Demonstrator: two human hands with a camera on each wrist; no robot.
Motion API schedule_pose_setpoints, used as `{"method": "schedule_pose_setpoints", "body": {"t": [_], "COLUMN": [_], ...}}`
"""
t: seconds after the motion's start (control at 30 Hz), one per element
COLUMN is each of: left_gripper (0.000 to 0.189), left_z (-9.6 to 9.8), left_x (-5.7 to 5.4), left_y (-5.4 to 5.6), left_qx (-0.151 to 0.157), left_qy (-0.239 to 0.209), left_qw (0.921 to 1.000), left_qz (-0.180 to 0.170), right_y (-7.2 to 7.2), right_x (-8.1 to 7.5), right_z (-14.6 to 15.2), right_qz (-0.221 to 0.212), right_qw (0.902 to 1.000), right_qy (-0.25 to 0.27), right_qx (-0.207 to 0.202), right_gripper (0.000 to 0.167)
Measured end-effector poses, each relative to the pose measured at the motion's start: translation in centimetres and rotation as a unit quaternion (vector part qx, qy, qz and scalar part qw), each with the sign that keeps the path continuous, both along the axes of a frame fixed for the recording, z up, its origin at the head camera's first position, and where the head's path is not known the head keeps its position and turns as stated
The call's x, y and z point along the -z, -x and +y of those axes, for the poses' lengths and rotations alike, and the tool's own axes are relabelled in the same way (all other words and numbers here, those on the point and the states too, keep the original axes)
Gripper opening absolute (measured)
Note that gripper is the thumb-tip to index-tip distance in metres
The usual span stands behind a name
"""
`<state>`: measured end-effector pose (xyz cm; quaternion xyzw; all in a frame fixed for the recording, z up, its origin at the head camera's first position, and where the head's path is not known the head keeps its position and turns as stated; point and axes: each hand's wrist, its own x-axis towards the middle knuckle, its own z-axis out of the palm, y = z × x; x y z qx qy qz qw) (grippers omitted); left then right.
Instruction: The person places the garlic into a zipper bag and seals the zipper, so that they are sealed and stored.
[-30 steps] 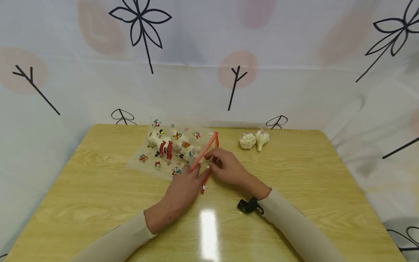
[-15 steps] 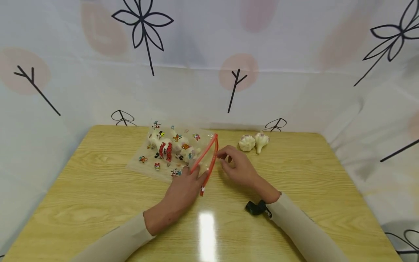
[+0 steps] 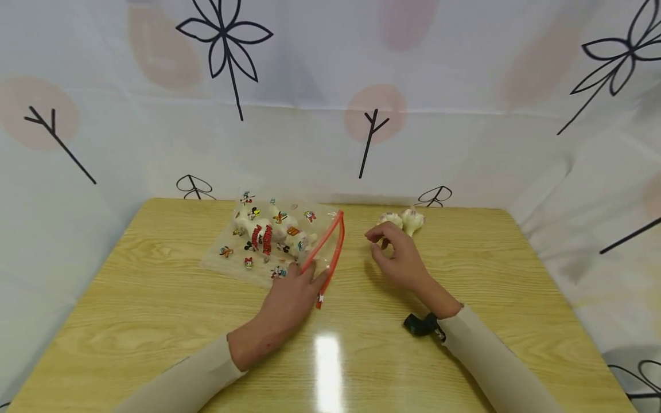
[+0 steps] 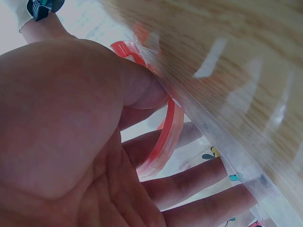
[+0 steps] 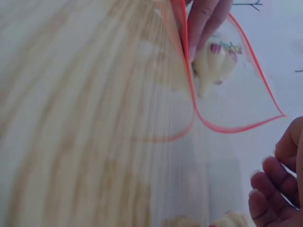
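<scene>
My left hand [image 3: 289, 295] rests on the right end of a clear plastic zip bag [image 3: 227, 229] printed with cartoon figures. Its fingers extend over the film, and the thumb lies by the red zip strip [image 4: 175, 123]. The bag's mouth gapes to the right, its two red edges [image 5: 236, 128] apart. Several white garlic bulbs [image 5: 213, 68] show through the film. Loosely bent and holding nothing, my right hand [image 3: 397, 258] hovers right of the mouth. It partly covers one of two garlic bulbs [image 3: 413, 220] lying outside the bag.
The wooden table [image 3: 490, 258] extends around the bag. A patterned white cloth [image 3: 310, 143] hangs behind its back edge. A black wrist device [image 3: 420, 324] sits at my right sleeve.
My right hand has let go of the bag's red edge and moved right, to the loose garlic bulbs. The bag's mouth has widened. My left hand has stayed in place.
</scene>
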<state>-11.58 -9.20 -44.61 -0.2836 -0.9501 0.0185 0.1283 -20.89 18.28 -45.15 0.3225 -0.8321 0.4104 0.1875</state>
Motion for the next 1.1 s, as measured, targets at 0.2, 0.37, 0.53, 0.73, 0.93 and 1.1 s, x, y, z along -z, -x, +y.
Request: {"method": "schedule_pose_setpoints", "body": {"t": [0.2,0.37,0.53,0.73,0.93,1.1], "left_gripper": [0.047,0.047,0.048,0.047,0.047,0.048], "left_z": [0.0,-0.1,-0.1,-0.2,-0.4,-0.2], "left_x": [0.0,0.1,0.2,0.2,0.3,0.4], "left_y": [-0.2,-0.3,-0.2,-0.1,-0.3,0.0], "left_qx": [-0.005,-0.009,-0.006,-0.001,0.001,-0.005], "left_qy": [0.007,0.008,0.006,0.004,0.005,0.017], "left_qw": [0.9999,0.9999,0.9999,1.0,1.0,0.9998], "left_qz": [-0.007,-0.007,-0.006,0.001,0.008,0.001], "right_y": [0.5,1.2,1.9,2.6,2.9,3.5], "right_x": [0.0,-0.1,-0.2,-0.1,0.3,0.6], "right_z": [1.3,2.3,3.8,5.3,6.1,7.1], "right_qz": [0.013,0.026,0.04,0.024,-0.055,-0.125], "right_qw": [0.9993,0.9978,0.9927,0.9827,0.9751,0.9718], "right_qy": [0.036,0.057,0.083,0.104,0.099,0.087], "right_qx": [-0.002,0.023,0.078,0.151,0.191,0.18], "right_gripper": [0.02,0.019,0.016,0.016,0.029,0.043]}}
